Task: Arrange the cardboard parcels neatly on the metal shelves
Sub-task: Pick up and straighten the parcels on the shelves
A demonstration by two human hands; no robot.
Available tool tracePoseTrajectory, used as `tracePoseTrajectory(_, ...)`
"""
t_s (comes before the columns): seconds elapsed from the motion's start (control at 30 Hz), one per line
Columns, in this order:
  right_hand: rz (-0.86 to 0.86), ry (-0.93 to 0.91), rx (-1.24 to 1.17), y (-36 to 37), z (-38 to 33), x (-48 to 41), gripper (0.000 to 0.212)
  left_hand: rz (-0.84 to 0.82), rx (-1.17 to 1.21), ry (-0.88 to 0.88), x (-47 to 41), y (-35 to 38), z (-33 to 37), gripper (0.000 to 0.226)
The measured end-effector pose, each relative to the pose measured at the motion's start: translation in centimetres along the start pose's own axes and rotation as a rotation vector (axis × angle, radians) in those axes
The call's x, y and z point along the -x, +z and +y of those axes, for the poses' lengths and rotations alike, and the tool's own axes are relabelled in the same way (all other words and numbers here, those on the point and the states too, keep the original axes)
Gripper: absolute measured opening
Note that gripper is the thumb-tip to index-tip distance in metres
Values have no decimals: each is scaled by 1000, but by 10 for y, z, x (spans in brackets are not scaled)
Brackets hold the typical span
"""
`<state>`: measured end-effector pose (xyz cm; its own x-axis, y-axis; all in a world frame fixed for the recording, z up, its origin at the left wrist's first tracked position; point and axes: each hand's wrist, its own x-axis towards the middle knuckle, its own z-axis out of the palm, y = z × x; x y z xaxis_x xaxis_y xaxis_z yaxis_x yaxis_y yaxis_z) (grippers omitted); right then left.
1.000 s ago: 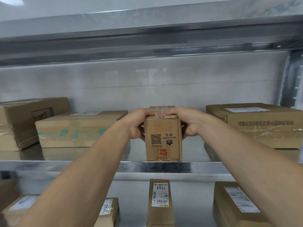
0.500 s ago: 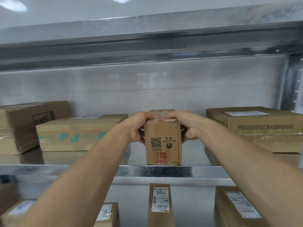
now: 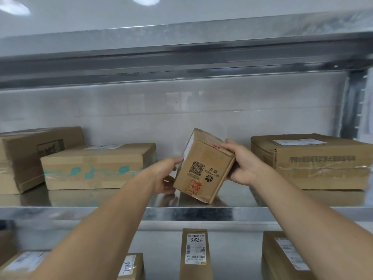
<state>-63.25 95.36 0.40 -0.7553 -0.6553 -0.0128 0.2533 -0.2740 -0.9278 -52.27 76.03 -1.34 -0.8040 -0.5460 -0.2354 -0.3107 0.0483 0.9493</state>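
A small cardboard parcel (image 3: 203,168) with a QR code and red print tilts to the right over the middle metal shelf (image 3: 181,213), its lower corner close to the shelf surface. My left hand (image 3: 165,176) grips its lower left side. My right hand (image 3: 242,164) grips its upper right corner, fingers curled over the top edge. To the left lies a flat parcel with teal tape (image 3: 96,166), and a taller parcel (image 3: 30,156) stands at the far left. A wide parcel (image 3: 314,160) sits on the right.
The upper shelf's beam (image 3: 181,63) hangs low overhead. On the shelf below stand a labelled narrow parcel (image 3: 194,253), a parcel at the right (image 3: 282,257) and labelled parcels at the lower left (image 3: 129,267). A metal upright (image 3: 351,106) bounds the right side.
The small parcel stood upright on the shelf between both hands; now it is lifted and tipped to the right, with my left hand lower and my right hand on its upper corner.
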Motion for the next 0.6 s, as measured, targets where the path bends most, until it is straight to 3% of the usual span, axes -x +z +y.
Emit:
tracePoseTrajectory(0.07, 18, -37, -63, -3, 5, 1, 63, -41, 68, 3, 1, -1, 2, 46)
tracePoseTrajectory(0.27, 56, -43, -84, -3, 15, -1, 38, -84, 168, 27, 15, 2, 14, 26)
tracePoseTrajectory(0.6, 206, -33, 237, 7, 2, 8, 21, -25, 194, 59, 13, -2, 18, 16)
